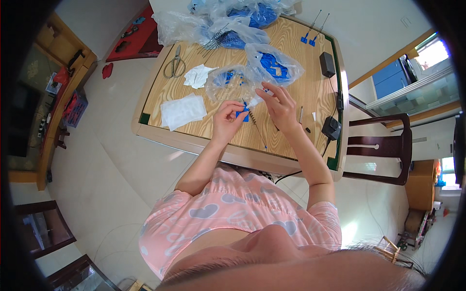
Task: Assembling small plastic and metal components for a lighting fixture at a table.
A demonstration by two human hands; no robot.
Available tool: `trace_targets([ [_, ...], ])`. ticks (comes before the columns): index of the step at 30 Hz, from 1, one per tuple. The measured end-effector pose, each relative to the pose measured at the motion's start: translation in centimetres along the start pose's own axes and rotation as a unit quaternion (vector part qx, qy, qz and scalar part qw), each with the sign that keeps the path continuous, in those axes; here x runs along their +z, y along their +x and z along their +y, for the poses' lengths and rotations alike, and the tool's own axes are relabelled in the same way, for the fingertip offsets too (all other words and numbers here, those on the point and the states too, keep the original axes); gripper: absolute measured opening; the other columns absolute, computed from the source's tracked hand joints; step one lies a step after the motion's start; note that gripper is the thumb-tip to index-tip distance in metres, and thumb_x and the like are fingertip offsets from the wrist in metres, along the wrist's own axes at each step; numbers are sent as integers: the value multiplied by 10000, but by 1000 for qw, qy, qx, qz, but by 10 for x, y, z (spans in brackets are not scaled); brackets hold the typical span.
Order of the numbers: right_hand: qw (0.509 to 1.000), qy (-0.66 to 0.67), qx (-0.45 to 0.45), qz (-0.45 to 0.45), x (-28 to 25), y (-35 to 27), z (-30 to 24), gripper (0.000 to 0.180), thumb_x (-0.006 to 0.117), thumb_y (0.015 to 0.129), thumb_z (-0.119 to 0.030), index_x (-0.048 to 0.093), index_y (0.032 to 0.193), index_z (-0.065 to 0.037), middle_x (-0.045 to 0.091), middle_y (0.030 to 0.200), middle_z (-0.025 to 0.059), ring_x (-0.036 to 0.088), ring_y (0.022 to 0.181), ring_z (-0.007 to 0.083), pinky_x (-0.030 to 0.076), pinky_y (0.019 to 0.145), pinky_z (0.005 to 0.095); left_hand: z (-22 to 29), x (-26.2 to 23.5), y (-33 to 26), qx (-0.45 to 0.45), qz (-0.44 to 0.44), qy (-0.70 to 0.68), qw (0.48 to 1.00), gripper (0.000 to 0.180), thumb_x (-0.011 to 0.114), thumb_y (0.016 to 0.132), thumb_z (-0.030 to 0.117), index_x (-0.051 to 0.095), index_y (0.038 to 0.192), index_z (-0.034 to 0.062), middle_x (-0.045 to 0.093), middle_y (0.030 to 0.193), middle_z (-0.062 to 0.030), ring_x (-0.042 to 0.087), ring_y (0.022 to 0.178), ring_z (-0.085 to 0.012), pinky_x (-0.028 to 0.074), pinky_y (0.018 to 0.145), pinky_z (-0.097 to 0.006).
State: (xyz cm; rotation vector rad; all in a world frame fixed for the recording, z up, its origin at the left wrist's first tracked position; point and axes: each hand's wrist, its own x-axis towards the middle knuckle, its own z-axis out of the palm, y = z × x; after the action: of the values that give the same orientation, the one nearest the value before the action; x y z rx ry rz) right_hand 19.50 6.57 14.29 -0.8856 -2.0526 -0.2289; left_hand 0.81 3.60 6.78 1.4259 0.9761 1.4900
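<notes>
Near the table's front edge, my left hand [226,121] pinches a small blue plastic piece [245,116]. A thin dark coiled wire [255,120] runs from it down to the right, ending in a small blue tip. Just right of it, my right hand [280,107] is closed around a small whitish object [256,101] with a narrow end pointing at the blue piece. Its kind is partly hidden by my fingers. Beyond my hands lies an open clear bag [213,90] with small blue and yellowish parts. Behind it sits another clear bag [295,71] of blue plastic pieces.
Scissors [174,67], crumpled white paper [197,76] and flat white sheets [183,112] lie at left. Coiled wires [213,42] and large bags [179,28] stand at the back. Two blue pieces with wires [312,41] lie far right, near black boxes [327,65]. A chair [383,145] stands right.
</notes>
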Motion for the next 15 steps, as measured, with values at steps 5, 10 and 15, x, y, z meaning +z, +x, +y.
trace_targets([
  [5, 999, 19, 45, -5, 2, -5, 0, 416, 652, 681, 48, 683, 1065, -111, 639, 1124, 68, 629, 857, 224, 532, 695, 318, 2, 0, 0, -5, 0, 8, 1000, 155, 712, 791, -47, 664, 921, 22, 588, 1069, -57, 552, 762, -43, 451, 654, -163],
  [10, 985, 75, 148, 38, 7, -12, 16, 335, 697, 756, 33, 672, 1071, -78, 658, 1097, 105, 649, 892, 280, 514, 777, 357, -1, -2, 1, 12, 23, -3, 1000, 122, 723, 778, -34, 665, 874, 13, 594, 1030, -38, 440, 665, -20, 401, 600, -154],
  [15, 936, 34, 349, -32, 26, -64, 93, 318, 734, 751, -104, 650, 1052, -49, 666, 1080, 122, 639, 934, 283, 495, 793, 390, -2, -6, 1, 23, 25, -9, 999, 137, 722, 782, -32, 660, 897, 10, 593, 1030, -39, 456, 694, -29, 417, 618, -155],
])
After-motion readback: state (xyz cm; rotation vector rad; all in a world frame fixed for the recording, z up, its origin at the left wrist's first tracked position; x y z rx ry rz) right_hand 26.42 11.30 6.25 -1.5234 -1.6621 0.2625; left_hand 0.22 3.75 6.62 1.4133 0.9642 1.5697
